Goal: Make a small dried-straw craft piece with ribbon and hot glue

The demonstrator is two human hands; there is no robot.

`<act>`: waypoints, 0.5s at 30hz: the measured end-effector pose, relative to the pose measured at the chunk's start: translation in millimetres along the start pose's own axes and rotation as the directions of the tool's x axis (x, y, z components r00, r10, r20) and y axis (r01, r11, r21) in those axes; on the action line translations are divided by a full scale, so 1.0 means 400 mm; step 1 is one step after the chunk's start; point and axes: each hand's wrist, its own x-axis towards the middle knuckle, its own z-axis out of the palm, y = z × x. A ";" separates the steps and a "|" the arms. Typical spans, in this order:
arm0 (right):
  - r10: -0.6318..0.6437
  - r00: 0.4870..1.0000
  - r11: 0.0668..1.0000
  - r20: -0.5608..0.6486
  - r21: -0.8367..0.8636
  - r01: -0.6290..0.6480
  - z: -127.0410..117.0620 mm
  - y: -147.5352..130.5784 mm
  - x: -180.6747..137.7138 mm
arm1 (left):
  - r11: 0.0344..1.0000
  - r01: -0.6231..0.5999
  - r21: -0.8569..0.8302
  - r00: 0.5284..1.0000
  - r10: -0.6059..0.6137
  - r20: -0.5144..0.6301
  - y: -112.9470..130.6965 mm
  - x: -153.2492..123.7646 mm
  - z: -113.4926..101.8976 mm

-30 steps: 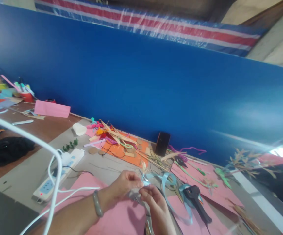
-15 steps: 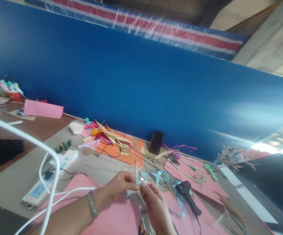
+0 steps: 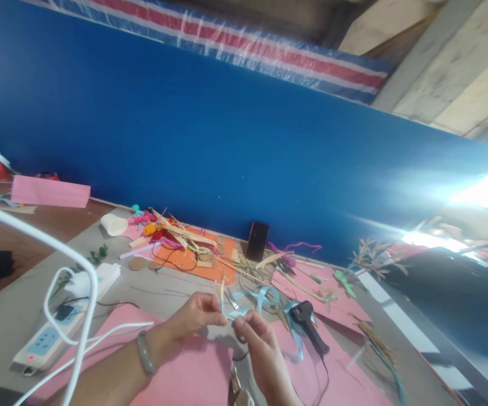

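Where the fingers nearly meet, blue ribbon spans the gap.

Left hand and right hand, fingertips nearly meeting, pinch a light-blue ribbon between them; a pale dried sprig rises just beyond the left fingers, and a metal blade shows between the two sets of fingertips. Below the left fingers lies a pink sheet; to the right of the right fingers rests a black glue gun; beyond both, a dark phone leans against a blue panel; well left of the fingers lies a white power strip.
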 end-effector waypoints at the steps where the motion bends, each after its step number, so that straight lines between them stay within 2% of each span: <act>1: 0.001 1.000 1.000 -0.002 0.005 -0.001 0.000 -0.001 -0.002 | 1.000 -0.002 0.012 1.000 0.002 -0.001 0.002 -0.001 -0.001; 5: -0.011 1.000 1.000 -0.015 0.000 0.011 -0.004 -0.002 -0.007 | 0.997 -0.033 0.066 0.999 0.034 -0.010 -0.007 0.002 -0.012; 10: -0.117 0.973 0.992 -0.198 -0.068 0.106 -0.018 0.010 -0.003 | 0.992 -0.114 0.060 0.990 0.118 -0.074 -0.036 0.013 -0.021; 12: -0.106 0.982 0.989 -0.154 -0.115 0.089 -0.014 0.016 -0.003 | 0.994 -0.109 0.013 0.989 0.109 -0.102 -0.042 0.014 -0.018; 15: -0.038 0.999 0.992 -0.009 -0.117 0.037 0.009 0.014 -0.010 | 0.997 -0.070 -0.043 0.993 0.065 -0.096 -0.043 0.012 -0.011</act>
